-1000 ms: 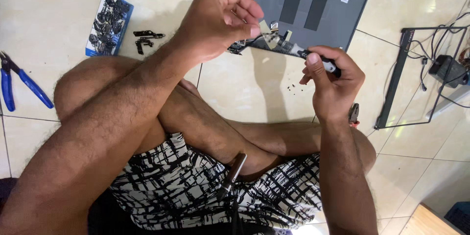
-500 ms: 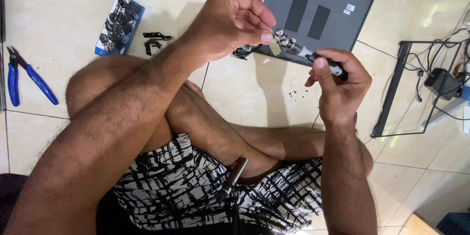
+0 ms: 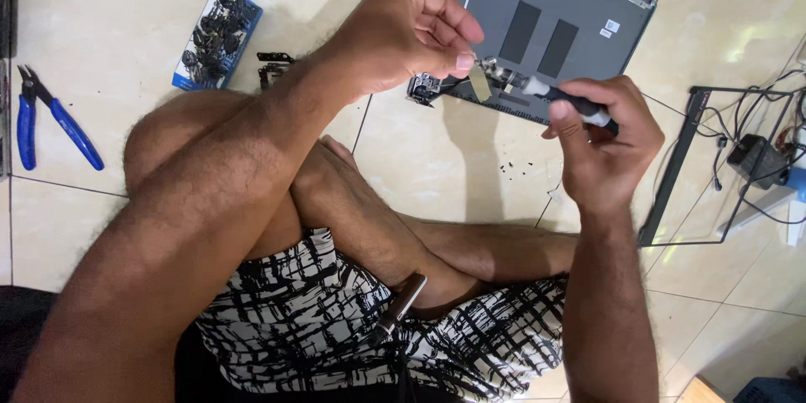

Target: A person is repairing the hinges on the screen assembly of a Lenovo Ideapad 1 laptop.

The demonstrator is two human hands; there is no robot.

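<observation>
Pinching a small metal hinge bracket (image 3: 480, 80) between thumb and fingertips, the left hand (image 3: 403, 34) holds it above the floor. The right hand (image 3: 606, 138) is closed around a screwdriver (image 3: 567, 101), tip at the bracket. Below lies the grey laptop lid (image 3: 546, 25), already stripped; loose screws (image 3: 516, 170), pliers (image 3: 50, 117) and a parts tray (image 3: 214, 38) surround it. Bracket work appears unfinished

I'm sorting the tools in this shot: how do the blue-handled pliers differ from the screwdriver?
The blue-handled pliers lie untouched on the floor tiles at far left; the screwdriver is held in the right hand, its tip at a small metal part pinched by the left hand. The pliers have two blue grips; the screwdriver has one dark handle with a pale collar. Both are small hand tools.
</observation>
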